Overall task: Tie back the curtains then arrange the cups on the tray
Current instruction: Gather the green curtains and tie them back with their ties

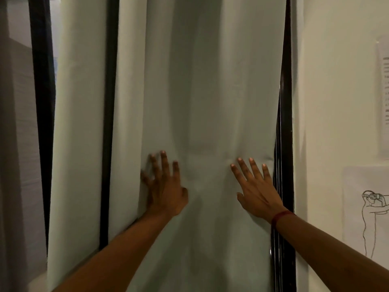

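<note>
A pale green curtain (202, 91) hangs in long folds across the middle of the view. My left hand (165, 187) lies flat on it with fingers spread, near a fold left of centre. My right hand (255, 187) presses flat on the curtain's right part, fingers spread, close to the black frame edge. A red band sits on my right wrist. A second pale curtain panel (80, 123) hangs further left. No cups, tray or tie-back are in view.
Black window frame bars (109, 123) stand between the panels, and another black frame (284, 144) runs along the curtain's right edge. A cream wall (336, 102) on the right carries a line drawing (370, 218) and a printed sheet (384, 91).
</note>
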